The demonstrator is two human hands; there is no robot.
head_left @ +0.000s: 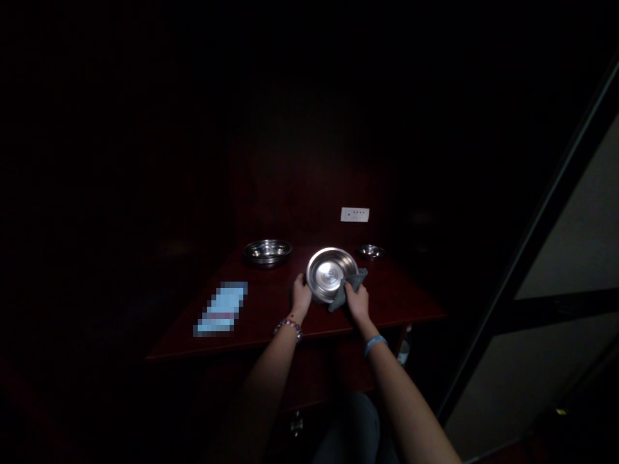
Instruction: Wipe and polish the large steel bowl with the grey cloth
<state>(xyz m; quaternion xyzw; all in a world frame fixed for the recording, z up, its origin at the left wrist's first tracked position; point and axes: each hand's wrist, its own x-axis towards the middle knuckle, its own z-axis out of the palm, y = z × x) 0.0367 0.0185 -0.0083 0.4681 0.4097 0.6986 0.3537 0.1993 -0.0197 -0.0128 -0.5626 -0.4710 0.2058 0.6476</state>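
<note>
A shiny stainless steel bowl (pixel 331 270) is held up above the dark red desk, its inside tilted toward me. My left hand (pixel 302 296) grips the bowl's left rim, fingers partly hidden behind it. On the lower right rim, my right hand (pixel 356 300) is closed on a grey cloth (pixel 340 296), which folds over the edge and touches the metal. To the left behind, nested metal bowls (pixel 267 252) rest on the desk. A smaller metal bowl (pixel 371 252) stands at the back right.
The desk top (pixel 271 309) carries a blurred-out light blue rectangle (pixel 222 310) at the left. A white power socket (pixel 354 214) is on the back wall. Below the desk's right side a bottle (pixel 405 348) partly shows, and a drawer knob (pixel 296 423) sits beneath the front. Surroundings are very dark.
</note>
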